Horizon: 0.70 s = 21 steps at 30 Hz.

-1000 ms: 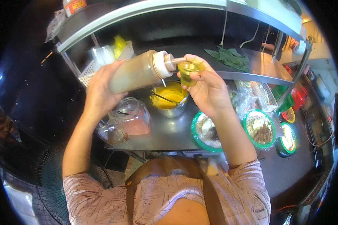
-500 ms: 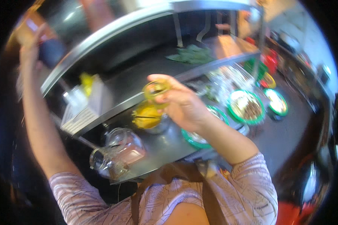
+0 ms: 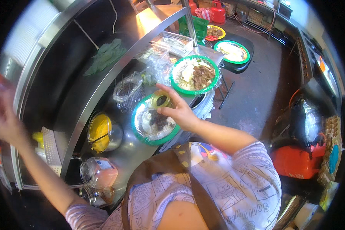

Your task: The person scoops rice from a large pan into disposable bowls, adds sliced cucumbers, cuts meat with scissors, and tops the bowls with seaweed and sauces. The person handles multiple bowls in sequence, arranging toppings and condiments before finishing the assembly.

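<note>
My right hand (image 3: 179, 114) pinches a small clear cup (image 3: 159, 99) of dark sauce by its rim. The cup hangs over the far edge of a green-rimmed foil plate (image 3: 135, 128) with food on it, on the steel counter. My left hand (image 3: 3, 122) is raised far out to the left by the upper shelf edge. It is blurred, with a red and white shape just above it, and its grip is unclear.
A second green-rimmed plate (image 3: 215, 78) of meat and rice sits behind the first, with a third (image 3: 247, 51) farther back. A metal bowl of yellow sauce (image 3: 102, 132) and glass jars (image 3: 99, 172) stand on the left. Leaves (image 3: 105, 55) lie on the shelf. An orange container (image 3: 299, 161) stands on the right.
The view swung to the right. My left hand, which held a squeeze bottle at the cup, went up and out to the left. My right hand lowered the cup toward the near plate.
</note>
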Each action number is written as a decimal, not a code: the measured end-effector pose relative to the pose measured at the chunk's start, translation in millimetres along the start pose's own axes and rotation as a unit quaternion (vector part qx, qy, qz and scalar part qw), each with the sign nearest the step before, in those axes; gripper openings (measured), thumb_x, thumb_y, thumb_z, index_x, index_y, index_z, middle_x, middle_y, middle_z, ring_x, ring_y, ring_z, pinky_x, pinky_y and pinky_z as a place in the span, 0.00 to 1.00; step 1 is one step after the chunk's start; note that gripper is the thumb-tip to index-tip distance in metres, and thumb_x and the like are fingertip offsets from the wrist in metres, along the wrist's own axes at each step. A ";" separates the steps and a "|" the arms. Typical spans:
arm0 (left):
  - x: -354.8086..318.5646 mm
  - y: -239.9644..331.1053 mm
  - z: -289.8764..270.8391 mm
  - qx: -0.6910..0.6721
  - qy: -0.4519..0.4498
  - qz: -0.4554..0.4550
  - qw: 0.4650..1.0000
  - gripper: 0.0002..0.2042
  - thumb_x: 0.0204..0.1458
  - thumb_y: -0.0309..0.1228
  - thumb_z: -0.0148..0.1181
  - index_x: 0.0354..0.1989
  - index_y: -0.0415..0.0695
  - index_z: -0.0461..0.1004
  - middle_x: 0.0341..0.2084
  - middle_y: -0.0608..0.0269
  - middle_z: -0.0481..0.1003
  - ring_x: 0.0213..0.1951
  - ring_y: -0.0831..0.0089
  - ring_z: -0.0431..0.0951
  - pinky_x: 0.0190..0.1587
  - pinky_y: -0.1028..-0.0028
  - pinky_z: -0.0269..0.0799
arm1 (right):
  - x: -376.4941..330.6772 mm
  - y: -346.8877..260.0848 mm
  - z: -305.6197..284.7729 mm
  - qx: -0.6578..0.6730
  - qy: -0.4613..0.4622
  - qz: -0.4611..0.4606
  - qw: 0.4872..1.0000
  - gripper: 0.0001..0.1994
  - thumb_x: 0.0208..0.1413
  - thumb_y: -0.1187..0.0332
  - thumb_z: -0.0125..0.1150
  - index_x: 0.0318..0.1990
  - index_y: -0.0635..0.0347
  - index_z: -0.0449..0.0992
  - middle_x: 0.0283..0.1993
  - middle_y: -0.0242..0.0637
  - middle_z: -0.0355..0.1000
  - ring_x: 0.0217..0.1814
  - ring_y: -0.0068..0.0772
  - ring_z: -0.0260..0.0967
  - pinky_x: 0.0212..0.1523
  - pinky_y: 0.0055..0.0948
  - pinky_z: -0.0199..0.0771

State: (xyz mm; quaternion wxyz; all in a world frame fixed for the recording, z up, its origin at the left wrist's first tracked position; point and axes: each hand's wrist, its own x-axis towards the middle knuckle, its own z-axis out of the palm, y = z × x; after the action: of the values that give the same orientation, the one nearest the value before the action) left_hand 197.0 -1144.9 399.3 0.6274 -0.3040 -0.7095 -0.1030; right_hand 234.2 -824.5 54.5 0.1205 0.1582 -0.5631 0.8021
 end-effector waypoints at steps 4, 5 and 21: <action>-81.6 186.0 131.0 -0.249 -0.460 -0.218 0.824 0.21 0.49 0.34 0.66 0.51 0.41 0.74 0.40 0.61 0.75 0.41 0.73 0.74 0.45 0.73 0.71 | 12.9 11.4 -42.1 -0.092 0.061 -0.083 0.990 0.38 0.45 0.71 0.65 0.67 0.56 0.57 0.54 0.42 0.62 0.59 0.38 0.59 0.63 0.32 0.55; -113.9 196.0 148.9 -0.281 -0.482 -0.205 0.804 0.26 0.46 0.34 0.69 0.53 0.39 0.72 0.42 0.60 0.73 0.40 0.74 0.73 0.42 0.75 0.71 | 14.4 9.7 -38.2 -0.104 0.052 -0.105 0.988 0.39 0.45 0.71 0.65 0.67 0.56 0.57 0.54 0.43 0.62 0.59 0.39 0.59 0.63 0.32 0.55; -141.6 273.7 338.9 -0.265 -0.634 -0.230 0.689 0.29 0.37 0.42 0.71 0.48 0.39 0.76 0.35 0.52 0.75 0.39 0.66 0.76 0.44 0.70 0.71 | 70.0 53.9 -165.4 -0.185 0.142 -0.108 0.966 0.40 0.44 0.70 0.64 0.66 0.66 0.52 0.51 0.52 0.62 0.54 0.51 0.62 0.58 0.41 0.61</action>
State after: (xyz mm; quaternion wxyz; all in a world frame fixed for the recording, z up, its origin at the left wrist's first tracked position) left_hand 73.9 -791.6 135.1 -0.1220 -0.2779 -0.9294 -0.2101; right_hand 130.2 -685.9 -17.2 0.3122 0.0777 -0.6583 0.6805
